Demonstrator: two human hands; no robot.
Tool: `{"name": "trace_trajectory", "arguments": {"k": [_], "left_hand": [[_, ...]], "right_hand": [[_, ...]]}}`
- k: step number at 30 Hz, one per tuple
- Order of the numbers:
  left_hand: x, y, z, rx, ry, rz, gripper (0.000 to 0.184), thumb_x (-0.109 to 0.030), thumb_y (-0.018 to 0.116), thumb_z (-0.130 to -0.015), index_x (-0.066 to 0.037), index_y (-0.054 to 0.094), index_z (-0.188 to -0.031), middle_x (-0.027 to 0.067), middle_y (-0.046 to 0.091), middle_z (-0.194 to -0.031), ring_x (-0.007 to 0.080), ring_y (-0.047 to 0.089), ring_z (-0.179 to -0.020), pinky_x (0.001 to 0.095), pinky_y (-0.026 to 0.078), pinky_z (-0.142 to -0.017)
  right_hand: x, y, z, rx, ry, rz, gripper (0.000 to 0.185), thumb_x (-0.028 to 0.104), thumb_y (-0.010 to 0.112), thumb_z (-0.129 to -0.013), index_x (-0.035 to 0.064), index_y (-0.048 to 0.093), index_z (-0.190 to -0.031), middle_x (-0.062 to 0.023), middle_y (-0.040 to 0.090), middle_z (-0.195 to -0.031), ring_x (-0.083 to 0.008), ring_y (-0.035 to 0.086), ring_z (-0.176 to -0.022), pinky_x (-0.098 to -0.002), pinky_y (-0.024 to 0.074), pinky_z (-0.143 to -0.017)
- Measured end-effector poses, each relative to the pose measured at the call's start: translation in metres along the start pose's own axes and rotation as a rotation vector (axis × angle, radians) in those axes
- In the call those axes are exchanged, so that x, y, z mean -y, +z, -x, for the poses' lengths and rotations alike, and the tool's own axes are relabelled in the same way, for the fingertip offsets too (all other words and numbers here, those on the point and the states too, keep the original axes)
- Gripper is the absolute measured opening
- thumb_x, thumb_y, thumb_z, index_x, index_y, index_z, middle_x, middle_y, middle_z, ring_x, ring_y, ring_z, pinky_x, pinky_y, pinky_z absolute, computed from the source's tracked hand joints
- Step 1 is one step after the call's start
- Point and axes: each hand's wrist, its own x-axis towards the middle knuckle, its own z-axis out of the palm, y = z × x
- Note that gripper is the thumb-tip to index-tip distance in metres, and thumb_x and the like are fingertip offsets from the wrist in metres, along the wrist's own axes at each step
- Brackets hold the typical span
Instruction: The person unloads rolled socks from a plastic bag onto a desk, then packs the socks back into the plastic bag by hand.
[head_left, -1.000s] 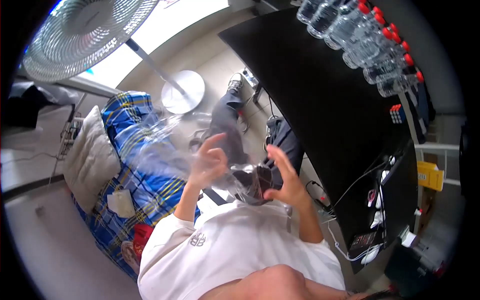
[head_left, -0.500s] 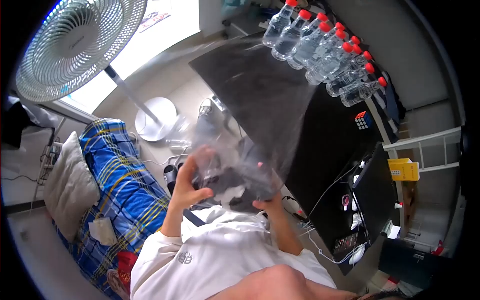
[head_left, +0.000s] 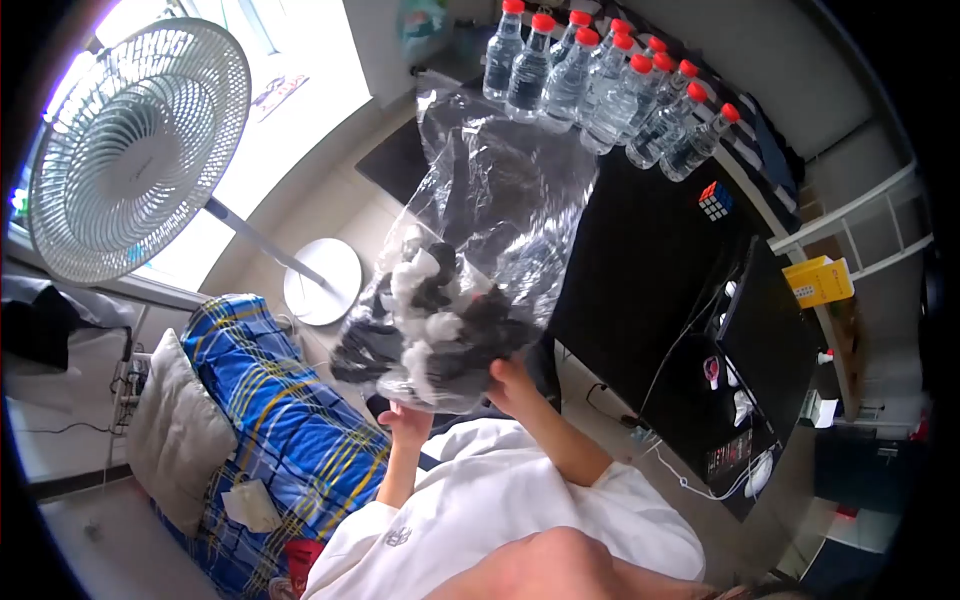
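A large clear plastic bag (head_left: 500, 190) stands up over the black table's near side, its upper part loose and wrinkled. Black and white soft, fluffy items (head_left: 425, 310) lie bunched in its lower part. My right hand (head_left: 512, 385) grips the bag's lower right edge, with the fingers partly behind the plastic. At the bag's lower left is my left hand (head_left: 408, 422), under the bottom edge; its thumb shows, but most of its fingers are hidden by the bag.
Several red-capped bottles (head_left: 565, 80) stand on the black table (head_left: 640, 260), with a puzzle cube (head_left: 715, 201) and a monitor (head_left: 765, 340). At left are a fan (head_left: 140, 150), a blue plaid bed cover (head_left: 290, 400) and a pillow (head_left: 180, 430).
The bag has been raised and its fluffy contents now show clearly. My left hand has moved down to the bag's bottom edge. The view has shifted, bringing the bottles further left.
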Motion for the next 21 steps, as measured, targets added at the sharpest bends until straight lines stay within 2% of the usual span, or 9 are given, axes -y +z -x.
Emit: {"name": "trace_trajectory", "arguments": {"k": [1,2,3,5,8,9,12,17,21], "left_hand": [[0.001,0.000,0.003,-0.067,-0.028,0.040,0.134,-0.075,0.082,-0.057,-0.015,0.025,-0.162,0.0049,0.034,-0.165,0.0284,0.033,-0.151,0.0523,0.028,-0.124],[0.007,-0.014,0.000,0.009,0.061,-0.121,0.122,-0.084,0.072,-0.067,-0.014,0.033,-0.160,0.0057,0.039,-0.162,0.0294,0.039,-0.147,0.0529,0.031,-0.123],[0.003,-0.030,-0.010,0.063,0.002,-0.087,0.113,-0.080,0.071,-0.073,-0.014,0.036,-0.158,0.0063,0.043,-0.159,0.0304,0.043,-0.144,0.0528,0.033,-0.121],[-0.008,-0.024,-0.033,0.016,-0.011,-0.097,0.093,-0.070,0.065,-0.085,-0.012,0.043,-0.155,0.0078,0.051,-0.153,0.0321,0.051,-0.137,0.0529,0.040,-0.117],[-0.031,-0.021,-0.076,0.021,0.001,-0.233,0.080,-0.060,0.064,-0.093,-0.008,0.046,-0.152,0.0104,0.058,-0.146,0.0324,0.057,-0.132,0.0527,0.045,-0.112],[-0.040,-0.021,-0.091,0.030,0.005,-0.278,0.079,-0.058,0.064,-0.094,-0.007,0.046,-0.152,0.0110,0.059,-0.145,0.0323,0.058,-0.131,0.0526,0.046,-0.111],[-0.067,0.003,-0.143,0.081,-0.074,-0.270,0.071,-0.029,0.072,-0.093,-0.004,0.042,-0.152,0.0161,0.059,-0.141,0.0314,0.060,-0.128,0.0476,0.052,-0.107],[-0.129,0.179,-0.210,0.219,-0.151,-0.901,0.060,-0.025,0.082,-0.086,-0.001,0.058,-0.136,0.0071,0.067,-0.118,0.0167,0.062,-0.110,0.0306,0.048,-0.098],[-0.120,0.274,-0.265,0.544,0.018,-1.398,0.070,-0.043,0.084,-0.081,-0.003,0.059,-0.133,0.0119,0.068,-0.120,0.0231,0.064,-0.111,0.0345,0.047,-0.101]], "right_hand": [[-0.018,-0.012,-0.002,-0.036,0.009,0.126,0.116,0.039,0.092,-0.076,0.0075,0.021,-0.163,-0.0097,0.043,-0.154,-0.0241,0.045,-0.141,-0.0414,0.0378,-0.118],[-0.029,-0.026,-0.001,-0.040,0.005,0.118,0.116,0.039,0.092,-0.076,0.0075,0.021,-0.163,-0.0097,0.043,-0.154,-0.0241,0.045,-0.141,-0.0414,0.0378,-0.118],[-0.035,-0.034,-0.003,0.021,-0.035,0.554,0.118,0.041,0.092,-0.076,0.0048,0.020,-0.162,-0.0118,0.042,-0.156,-0.0249,0.043,-0.143,-0.0407,0.0357,-0.118],[-0.049,-0.055,-0.007,0.089,-0.078,0.989,0.120,0.044,0.092,-0.075,0.0021,0.019,-0.162,-0.0138,0.040,-0.157,-0.0257,0.042,-0.144,-0.0400,0.0336,-0.119],[-0.067,-0.091,-0.005,0.004,-0.138,1.001,0.110,0.033,0.092,-0.077,0.0003,0.026,-0.159,-0.0191,0.035,-0.159,-0.0304,0.041,-0.145,-0.0428,0.0351,-0.118],[-0.063,-0.086,-0.001,-0.035,-0.162,0.985,0.104,0.033,0.090,-0.079,0.0030,0.030,-0.158,-0.0184,0.040,-0.157,-0.0307,0.044,-0.143,-0.0447,0.0387,-0.115],[-0.054,-0.102,0.011,-0.074,-0.049,1.126,0.097,0.032,0.088,-0.081,0.0073,0.034,-0.158,-0.0168,0.045,-0.154,-0.0307,0.051,-0.137,-0.0446,0.0454,-0.108],[-0.068,-0.162,0.042,-0.227,-0.150,1.244,0.054,0.004,0.076,-0.086,0.0045,0.058,-0.136,-0.0146,0.065,-0.120,-0.0209,0.074,-0.090,-0.0321,0.0595,-0.078],[-0.072,-0.152,0.039,-0.170,-0.094,1.331,0.046,0.005,0.075,-0.087,0.0050,0.060,-0.130,-0.0149,0.066,-0.117,-0.0216,0.073,-0.085,-0.0334,0.0582,-0.076]]}}
